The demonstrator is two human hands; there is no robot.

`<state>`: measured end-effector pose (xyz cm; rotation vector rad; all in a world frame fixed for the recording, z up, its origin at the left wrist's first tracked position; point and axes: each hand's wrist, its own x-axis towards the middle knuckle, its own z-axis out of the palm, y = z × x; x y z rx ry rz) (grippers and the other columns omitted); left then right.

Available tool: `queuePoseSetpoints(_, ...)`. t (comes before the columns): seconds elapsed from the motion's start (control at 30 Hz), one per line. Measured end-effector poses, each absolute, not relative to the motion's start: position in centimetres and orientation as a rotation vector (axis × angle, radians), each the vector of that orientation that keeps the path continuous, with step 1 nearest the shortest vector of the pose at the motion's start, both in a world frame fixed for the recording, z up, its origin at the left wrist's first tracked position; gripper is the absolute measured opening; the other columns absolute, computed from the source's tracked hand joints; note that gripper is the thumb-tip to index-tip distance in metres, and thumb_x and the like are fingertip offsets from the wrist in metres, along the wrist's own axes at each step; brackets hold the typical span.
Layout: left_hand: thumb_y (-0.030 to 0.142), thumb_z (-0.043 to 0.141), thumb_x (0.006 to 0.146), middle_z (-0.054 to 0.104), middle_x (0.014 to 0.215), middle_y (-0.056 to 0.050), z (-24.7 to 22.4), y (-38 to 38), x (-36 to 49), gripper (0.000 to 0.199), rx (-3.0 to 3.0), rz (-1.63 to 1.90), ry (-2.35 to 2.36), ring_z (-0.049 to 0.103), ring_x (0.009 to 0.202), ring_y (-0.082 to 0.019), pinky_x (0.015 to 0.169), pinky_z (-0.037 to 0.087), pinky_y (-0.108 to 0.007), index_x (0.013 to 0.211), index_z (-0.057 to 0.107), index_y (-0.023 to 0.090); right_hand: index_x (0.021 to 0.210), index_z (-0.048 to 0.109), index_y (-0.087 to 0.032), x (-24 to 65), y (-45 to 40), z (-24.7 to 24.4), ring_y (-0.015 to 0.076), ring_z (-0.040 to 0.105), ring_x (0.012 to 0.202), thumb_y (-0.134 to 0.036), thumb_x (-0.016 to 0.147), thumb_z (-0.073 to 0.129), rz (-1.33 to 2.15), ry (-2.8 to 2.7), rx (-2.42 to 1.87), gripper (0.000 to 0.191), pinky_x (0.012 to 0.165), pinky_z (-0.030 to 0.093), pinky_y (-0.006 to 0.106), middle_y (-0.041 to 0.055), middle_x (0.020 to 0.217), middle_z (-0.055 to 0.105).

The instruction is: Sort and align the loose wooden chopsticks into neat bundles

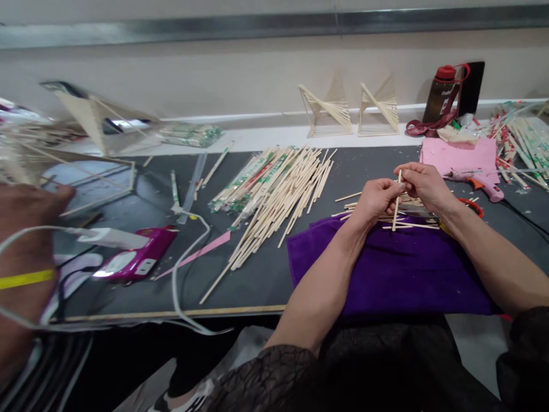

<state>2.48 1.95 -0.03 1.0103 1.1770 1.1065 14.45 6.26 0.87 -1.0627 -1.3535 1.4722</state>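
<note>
Above the purple cloth [412, 274], the left hand [378, 197] and the right hand [425, 182] hold one wooden stick [396, 213] between closely pinched fingers [395, 187].

Bare cloth [416, 274] nearside, loose sticks [412, 205] beyond

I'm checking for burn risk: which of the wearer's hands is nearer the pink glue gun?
Right. The right hand is to the left of the pink glue gun, apart from it; the left hand is farther left, beyond the right hand.
</note>
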Motion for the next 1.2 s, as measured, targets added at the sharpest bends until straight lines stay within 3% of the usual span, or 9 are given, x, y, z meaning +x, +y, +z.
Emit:
queuePoseSetpoints(0.47, 0.024, 0.062, 0.086, 0.05, 0.046, 0.006, -0.9, 2.1, 2.7, 0.024, 1.083, 1.12, 1.184, 0.041, 0.035, -0.002, 0.039, 0.032, -0.016, 0.066, 0.053, 0.015, 0.072, 0.06, -0.015, 14.5, 6.0, 0.9, 0.0039, 0.031, 0.037, -0.013, 0.072, 0.058, 1.526, -1.292, -1.083, 0.002, 0.037, 0.02, 0.017, -0.0062, 0.044, 0.04)
queuePoseSetpoints(0.63, 0.03, 0.057, 0.088, 0.054, 0.054, 0.004, 0.2, 1.9, 1.7, 0.021, 1.148, 1.019, 1.09, 0.042, 0.04, -0.003, 0.045, 0.034, -0.018, 0.075, 0.063, 0.014, 0.071, 0.055, -0.016, 14.7, 6.8, 0.3, 0.0038, 0.03, 0.038, -0.016, 0.071, 0.058, 1.609, -1.232, -1.05, 0.003, 0.036, 0.016, 0.017, -0.0051, 0.047, 0.041)
queuePoseSetpoints(0.83, 0.031, 0.064, 0.08, 0.063, 0.068, -0.004, -0.1, 2.4, 1.0, 0.016, 1.717, 1.059, 1.723, 0.055, 0.067, -0.013, 0.066, 0.041, -0.026, 0.076, 0.069, 0.016, 0.069, 0.045, -0.019, 16.4, 8.9, 0.4, 0.0043, 0.021, 0.037, -0.017, 0.07, 0.047, 1.677, -0.928, -1.015, 0.003, 0.033, 0.011, 0.02, -0.0051, 0.055, 0.041)
queuePoseSetpoints(0.93, 0.034, 0.063, 0.081, 0.069, 0.082, -0.006, -0.8, 2.9, 0.9, 0.023, 1.901, 0.962, 1.851, 0.059, 0.079, -0.018, 0.076, 0.042, -0.029, 0.095, 0.07, 0.017, 0.065, 0.041, -0.02, 16.7, 8.9, 0.9, 0.0051, 0.019, 0.037, -0.022, 0.075, 0.045, 1.69, -0.935, -0.994, 0.01, 0.033, 0.011, 0.021, -0.0053, 0.053, 0.037)
queuePoseSetpoints(1.03, 0.031, 0.055, 0.086, 0.07, 0.099, -0.008, -0.5, 3.1, -0.2, 0.027, 1.995, 0.904, 1.894, 0.06, 0.09, -0.019, 0.084, 0.042, -0.03, 0.105, 0.069, 0.019, 0.063, 0.036, -0.021, 16.5, 8.5, 1.0, 0.0052, 0.019, 0.037, -0.028, 0.078, 0.049, 1.67, -1.005, -0.967, 0.021, 0.034, 0.011, 0.022, -0.0051, 0.052, 0.036)
queuePoseSetpoints(1.2, 0.022, 0.038, 0.092, 0.066, 0.117, -0.014, 0.9, 4.3, -4.9, 0.036, 1.843, 0.663, 2.444, 0.058, 0.105, -0.026, 0.088, 0.043, -0.035, 0.111, 0.068, 0.018, 0.063, 0.033, -0.022, 16.0, 8.1, 0.6, 0.0043, 0.021, 0.036, -0.041, 0.082, 0.054, 1.66, -1.136, -0.984, 0.035, 0.034, 0.011, 0.021, -0.0057, 0.053, 0.037)
